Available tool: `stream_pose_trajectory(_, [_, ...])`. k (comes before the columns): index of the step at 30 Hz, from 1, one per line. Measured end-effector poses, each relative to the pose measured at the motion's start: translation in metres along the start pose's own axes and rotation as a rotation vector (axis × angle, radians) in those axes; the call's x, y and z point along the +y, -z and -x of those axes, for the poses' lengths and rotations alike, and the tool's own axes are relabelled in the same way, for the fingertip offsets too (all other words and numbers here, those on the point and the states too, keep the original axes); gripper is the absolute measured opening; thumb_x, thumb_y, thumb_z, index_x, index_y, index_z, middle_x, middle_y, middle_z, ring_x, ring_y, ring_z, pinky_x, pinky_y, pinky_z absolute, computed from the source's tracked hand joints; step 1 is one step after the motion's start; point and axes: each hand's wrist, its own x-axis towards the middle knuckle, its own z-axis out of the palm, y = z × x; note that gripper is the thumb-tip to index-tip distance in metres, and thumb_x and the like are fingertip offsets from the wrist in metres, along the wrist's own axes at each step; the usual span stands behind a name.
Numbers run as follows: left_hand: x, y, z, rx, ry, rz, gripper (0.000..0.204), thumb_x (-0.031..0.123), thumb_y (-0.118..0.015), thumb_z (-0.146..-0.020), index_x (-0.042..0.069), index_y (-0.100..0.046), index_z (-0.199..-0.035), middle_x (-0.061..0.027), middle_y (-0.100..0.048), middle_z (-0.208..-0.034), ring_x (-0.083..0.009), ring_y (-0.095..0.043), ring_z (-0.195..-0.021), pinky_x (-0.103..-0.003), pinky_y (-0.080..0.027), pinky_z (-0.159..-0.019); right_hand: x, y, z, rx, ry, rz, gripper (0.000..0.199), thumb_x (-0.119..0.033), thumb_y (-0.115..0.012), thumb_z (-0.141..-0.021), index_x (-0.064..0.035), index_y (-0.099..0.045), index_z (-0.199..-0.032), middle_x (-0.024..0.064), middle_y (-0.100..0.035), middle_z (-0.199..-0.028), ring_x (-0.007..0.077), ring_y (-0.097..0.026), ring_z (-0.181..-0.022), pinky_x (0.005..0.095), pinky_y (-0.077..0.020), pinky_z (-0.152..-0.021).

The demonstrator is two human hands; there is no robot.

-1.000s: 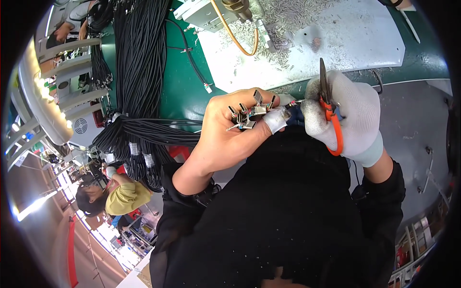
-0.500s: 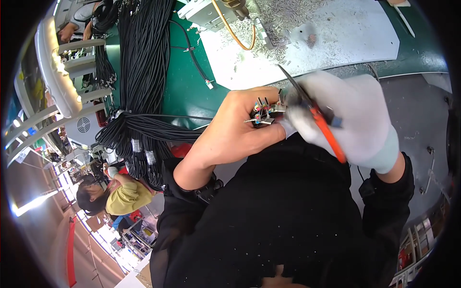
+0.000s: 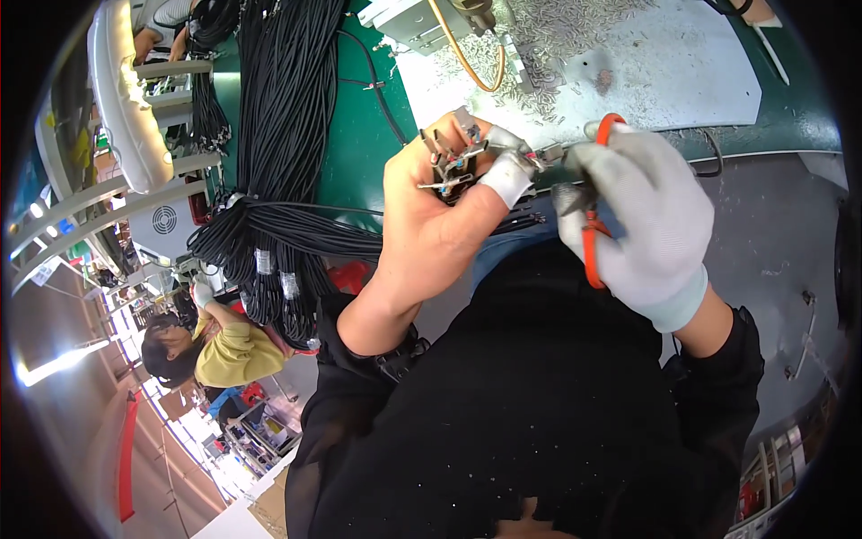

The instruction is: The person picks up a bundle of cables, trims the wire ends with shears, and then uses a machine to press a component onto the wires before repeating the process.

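My left hand (image 3: 426, 216) is closed round a bunch of cable ends with metal connectors (image 3: 453, 166) and small coloured wires, which poke up between its fingers. White covers wrap its thumb and a fingertip. Pinched at those tips, one metal connector (image 3: 548, 155) points toward my right hand. My right hand (image 3: 651, 202), in a white glove with grey fingertips, curls round an orange-handled hand tool (image 3: 593, 251); the fingers hide its working end. The gloved fingertips are close to the pinched connector; whether they touch it I cannot tell.
Thick bundles of black cable (image 3: 283, 117) lie on the green table (image 3: 359, 180) and hang off its left edge. A white board (image 3: 709, 81) strewn with small metal pieces carries a machine (image 3: 422, 22). At lower left a person in yellow (image 3: 238, 355) works.
My left hand has shifted up and left with the connectors, turning so its covered fingertips show. My right hand has drawn back from the bunch, and the orange-handled tool has turned in its grip.
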Motion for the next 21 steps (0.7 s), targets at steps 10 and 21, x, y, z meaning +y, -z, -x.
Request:
stream_pose_trajectory(10, [-0.004, -0.011, 0.000, 0.067, -0.109, -0.039, 0.013, -0.004, -0.063, -0.082, 0.001, -0.056, -0.092, 0.0043, -0.056, -0.073, 0.0008, -0.048, -0.065, -0.016, -0.040, -0.058, -0.004, -0.003, 0.011, -0.275, -0.123, -0.105, 0.017, -0.008, -0.070, -0.076, -0.0030, -0.063, -0.091, 0.0121, -0.058, -0.066, 0.0262, -0.057, -0.052, 0.0308, -0.0437, -0.051])
stream_pose_trajectory(21, [-0.006, -0.006, -0.006, 0.041, -0.044, -0.218, 0.014, -0.002, -0.064, -0.081, 0.000, -0.058, -0.094, 0.0065, -0.053, -0.072, 0.0014, -0.044, -0.063, -0.015, -0.033, -0.054, 0.000, -0.010, 0.008, -0.135, -0.027, -0.008, 0.017, -0.010, -0.071, -0.076, -0.0026, -0.063, -0.089, 0.0117, -0.059, -0.067, 0.0274, -0.056, -0.053, 0.0311, -0.0440, -0.051])
